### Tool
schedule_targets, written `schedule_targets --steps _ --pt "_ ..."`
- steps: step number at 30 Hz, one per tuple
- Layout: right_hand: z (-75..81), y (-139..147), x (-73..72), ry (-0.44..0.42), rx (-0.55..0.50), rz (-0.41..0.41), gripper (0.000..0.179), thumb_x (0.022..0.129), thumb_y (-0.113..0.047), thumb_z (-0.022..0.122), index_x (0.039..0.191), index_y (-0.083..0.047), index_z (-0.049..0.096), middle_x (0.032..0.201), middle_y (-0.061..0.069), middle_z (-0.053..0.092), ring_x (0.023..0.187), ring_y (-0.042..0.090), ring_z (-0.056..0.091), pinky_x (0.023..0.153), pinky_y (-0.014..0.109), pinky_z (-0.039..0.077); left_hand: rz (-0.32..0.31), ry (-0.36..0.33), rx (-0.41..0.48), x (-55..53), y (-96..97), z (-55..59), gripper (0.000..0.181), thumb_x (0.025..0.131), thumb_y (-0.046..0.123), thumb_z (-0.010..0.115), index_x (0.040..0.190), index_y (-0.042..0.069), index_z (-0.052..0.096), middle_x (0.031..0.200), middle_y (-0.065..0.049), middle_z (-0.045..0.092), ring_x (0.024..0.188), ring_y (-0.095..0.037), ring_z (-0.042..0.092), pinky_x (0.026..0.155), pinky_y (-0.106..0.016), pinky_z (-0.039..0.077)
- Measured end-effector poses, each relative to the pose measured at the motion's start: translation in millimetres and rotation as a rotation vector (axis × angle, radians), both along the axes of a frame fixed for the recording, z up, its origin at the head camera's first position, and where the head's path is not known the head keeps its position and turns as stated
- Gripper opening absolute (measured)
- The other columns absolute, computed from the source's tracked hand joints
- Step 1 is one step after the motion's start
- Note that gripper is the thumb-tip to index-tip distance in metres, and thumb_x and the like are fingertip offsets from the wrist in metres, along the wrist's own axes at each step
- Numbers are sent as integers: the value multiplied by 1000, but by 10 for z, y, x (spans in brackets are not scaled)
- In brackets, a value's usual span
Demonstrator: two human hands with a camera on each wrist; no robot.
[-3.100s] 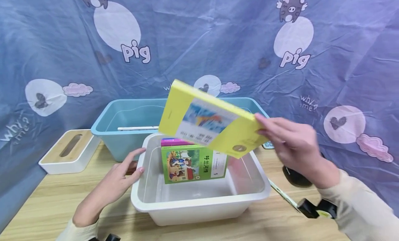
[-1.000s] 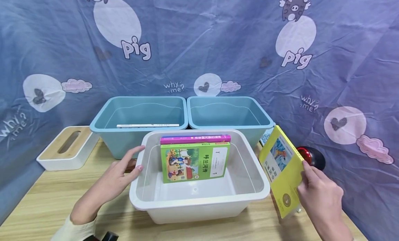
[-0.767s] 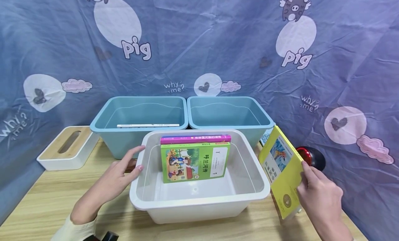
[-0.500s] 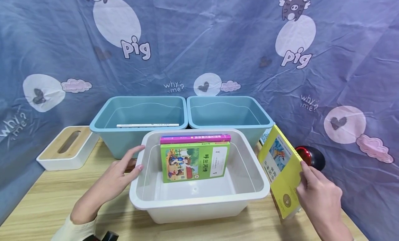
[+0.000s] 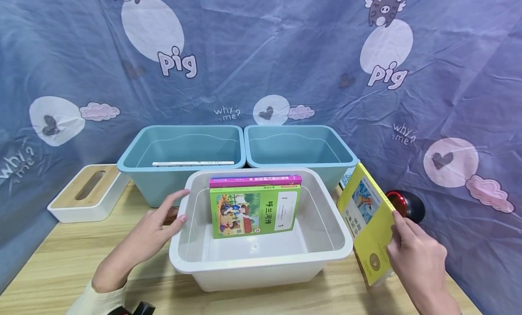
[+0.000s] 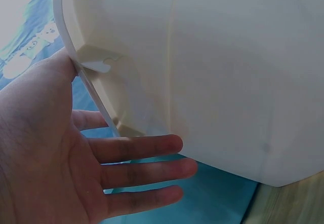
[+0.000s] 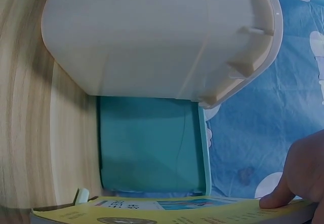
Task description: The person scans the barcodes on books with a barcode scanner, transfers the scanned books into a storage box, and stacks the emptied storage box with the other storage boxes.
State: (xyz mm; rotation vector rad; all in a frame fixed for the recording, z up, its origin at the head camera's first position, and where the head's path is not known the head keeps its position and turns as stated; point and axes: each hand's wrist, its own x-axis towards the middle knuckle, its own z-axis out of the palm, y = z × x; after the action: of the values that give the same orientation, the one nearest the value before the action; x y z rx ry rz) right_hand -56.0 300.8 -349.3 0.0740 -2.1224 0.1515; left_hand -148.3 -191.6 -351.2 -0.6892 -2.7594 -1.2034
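Note:
On the right, my right hand point(image 5: 418, 254) pinches the upper edge of a yellow book point(image 5: 364, 224), thumb on its cover in the right wrist view. The book stands tilted beside the white bin point(image 5: 261, 266), its picture cover facing left. My left hand point(image 5: 152, 235) touches the bin's left rim with thumb and index fingertip. In the left wrist view its other fingers point(image 6: 147, 172) stretch out straight beside the outer wall. Inside the bin a green book point(image 5: 254, 213) stands upright, with a magenta book point(image 5: 254, 181) behind it.
Two blue bins point(image 5: 134, 158) stand side by side behind the white one; a white-edged item point(image 5: 193, 163) shows in the left one. A wood-topped tissue box point(image 5: 87, 192) sits at left. A black round object point(image 5: 412, 206) is behind the yellow book. A patterned blue curtain point(image 5: 228, 47) hangs behind.
About three seconds ago my right hand held the yellow book above the white bin. The book has since moved right and down, beside the bin. My left hand stays at the rim.

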Motion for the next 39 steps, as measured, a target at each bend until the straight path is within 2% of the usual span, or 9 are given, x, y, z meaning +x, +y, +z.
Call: schedule_targets --steps 7,12,18,22,26,30,39 --pt "-19 40 5 96 -15 12 31 79 2 55 103 10 73 84 22 71 55 43 61 47 61 39 -3 3 1 1 3 4 54 105 27 55 153 18 33 117 -15 73 103 -25 72 79 -31 57" --pt "7 33 66 98 -12 0 32 84 -5 51 103 9 73 87 21 73 61 42 63 51 60 40 -5 14 2 8 0 1 53 105 26 54 153 17 33 117 -14 74 102 -24 72 79 -30 57" --pt "-35 -25 126 105 -60 2 31 76 2 59 103 6 75 91 22 74 67 41 66 57 56 41 -2 22 -5 9 -8 -10 53 105 26 54 153 17 33 117 -14 74 101 -22 72 79 -29 57" --pt "-74 -41 133 74 -42 15 35 71 7 63 104 7 75 87 21 75 62 39 66 53 53 41 -7 27 -1 11 -8 -17 53 105 25 54 153 16 34 116 -14 74 100 -20 72 78 -28 58" --pt "-98 -41 133 43 -19 14 35 71 9 62 105 10 74 81 21 73 57 37 64 45 49 41 -14 20 2 14 -2 -14 53 105 25 54 153 16 33 116 -14 74 100 -22 73 77 -28 58" --pt "-123 -9 115 55 -12 9 36 72 10 61 105 11 73 80 22 72 53 36 62 42 47 39 -11 19 -1 13 2 -3 53 105 26 54 153 16 33 117 -15 74 101 -24 72 77 -28 57" --pt "-190 61 79 76 1 -8 36 73 11 60 107 12 72 82 24 70 52 37 62 41 52 40 -11 8 -1 6 2 7 54 105 26 54 153 16 32 119 -17 73 103 -27 72 78 -29 57"
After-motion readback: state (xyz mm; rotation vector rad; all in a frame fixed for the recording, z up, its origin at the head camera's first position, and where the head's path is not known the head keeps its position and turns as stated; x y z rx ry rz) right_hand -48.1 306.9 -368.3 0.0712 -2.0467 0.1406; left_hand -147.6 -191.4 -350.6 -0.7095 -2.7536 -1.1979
